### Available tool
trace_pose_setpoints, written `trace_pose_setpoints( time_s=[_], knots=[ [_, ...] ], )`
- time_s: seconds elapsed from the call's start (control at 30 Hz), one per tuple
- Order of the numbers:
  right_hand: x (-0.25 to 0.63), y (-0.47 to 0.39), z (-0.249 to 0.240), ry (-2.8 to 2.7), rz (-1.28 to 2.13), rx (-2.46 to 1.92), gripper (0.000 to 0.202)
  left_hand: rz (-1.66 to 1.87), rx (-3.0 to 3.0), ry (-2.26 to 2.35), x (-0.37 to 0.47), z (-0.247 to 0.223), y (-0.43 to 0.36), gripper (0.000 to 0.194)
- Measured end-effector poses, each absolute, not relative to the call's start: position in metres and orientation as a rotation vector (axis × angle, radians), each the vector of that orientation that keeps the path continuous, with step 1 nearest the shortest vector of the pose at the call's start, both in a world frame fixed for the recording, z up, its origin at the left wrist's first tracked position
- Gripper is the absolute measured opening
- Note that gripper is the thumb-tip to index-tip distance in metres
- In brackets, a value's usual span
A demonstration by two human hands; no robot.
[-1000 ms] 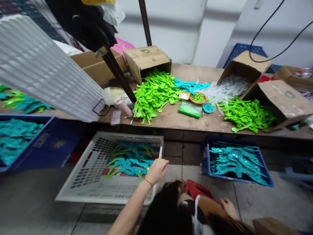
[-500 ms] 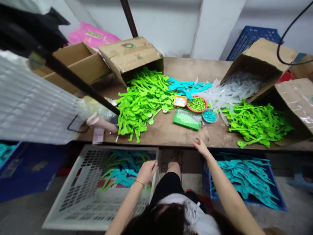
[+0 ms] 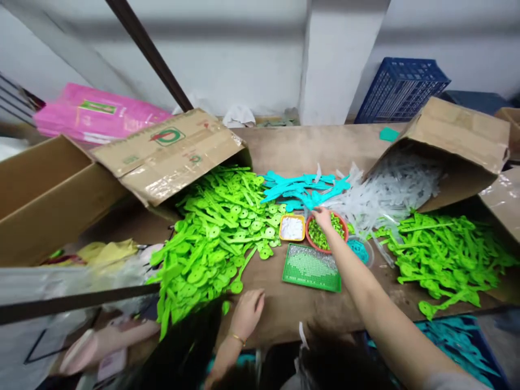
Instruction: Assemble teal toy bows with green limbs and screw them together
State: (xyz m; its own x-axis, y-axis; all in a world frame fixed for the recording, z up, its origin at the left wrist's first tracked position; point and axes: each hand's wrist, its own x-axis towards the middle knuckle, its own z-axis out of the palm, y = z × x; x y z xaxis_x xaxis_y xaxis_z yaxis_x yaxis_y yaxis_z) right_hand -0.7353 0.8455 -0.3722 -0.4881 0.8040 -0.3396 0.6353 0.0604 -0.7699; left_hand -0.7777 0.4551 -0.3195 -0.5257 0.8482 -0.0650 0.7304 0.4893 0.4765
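Note:
My right hand (image 3: 324,221) reaches over the red bowl (image 3: 346,234) of small green parts, its fingers closed on the near end of a teal plastic piece (image 3: 303,189) from a loose pile. My left hand (image 3: 248,313) is over the front of the table, fingers curled together; whatever they hold, if anything, is hidden. Close by are a yellow-rimmed tray (image 3: 292,228) of small white parts, a green tray (image 3: 311,273) of tiny silvery pieces and a clear bowl (image 3: 359,251) of small teal parts. Long green plastic pieces (image 3: 219,233) are heaped to the left.
Cardboard boxes (image 3: 174,149) lie tipped on the wooden table (image 3: 280,143). Translucent strips (image 3: 398,181) spill from the right box, beside a second green heap (image 3: 450,260). A dark pole (image 3: 152,54) rises at left. A blue crate (image 3: 402,89) stands at the back.
My right hand has moved from the table's front edge forward to the teal pile and closed on a piece. My left hand has risen from above the white basket to the table. The view has shifted nearer.

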Motion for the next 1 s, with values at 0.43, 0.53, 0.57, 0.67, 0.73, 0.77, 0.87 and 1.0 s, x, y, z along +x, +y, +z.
trace_pose_setpoints(
  time_s=[0.43, 0.53, 0.57, 0.67, 0.73, 0.77, 0.87, 1.0],
  knots=[
    [-0.875, 1.054, -0.402, -2.637, 0.908, -1.697, 0.038, 0.362, 1.450, 2.254, -0.952, -0.366, 0.826, 0.033],
    [-0.903, 1.069, -0.423, -2.655, 0.840, -1.758, 0.043, 0.177, 1.387, 2.306, -1.001, -0.404, 0.914, 0.057],
    [-0.900, 1.073, -0.424, -2.654, 0.814, -1.761, 0.045, 0.119, 1.369, 2.296, -1.011, -0.414, 0.932, 0.066],
    [-0.851, 1.078, -0.412, -2.615, 0.686, -1.774, 0.053, -0.007, 1.366, 2.212, -1.020, -0.435, 0.947, 0.068],
    [-0.791, 1.070, -0.393, -2.554, 0.577, -1.841, 0.056, -0.059, 1.401, 2.161, -1.012, -0.437, 0.936, 0.062],
    [-0.757, 1.062, -0.383, -2.515, 0.527, -1.906, 0.056, -0.084, 1.419, 2.146, -1.005, -0.434, 0.928, 0.061],
    [-0.656, 1.014, -0.349, -2.393, 0.431, -2.116, 0.057, -0.170, 1.498, 2.112, -0.983, -0.414, 0.903, 0.060],
    [-0.548, 0.918, -0.314, -2.341, 0.508, -2.234, 0.052, -0.061, 1.600, 2.399, -0.950, -0.384, 0.883, 0.068]
  ],
)
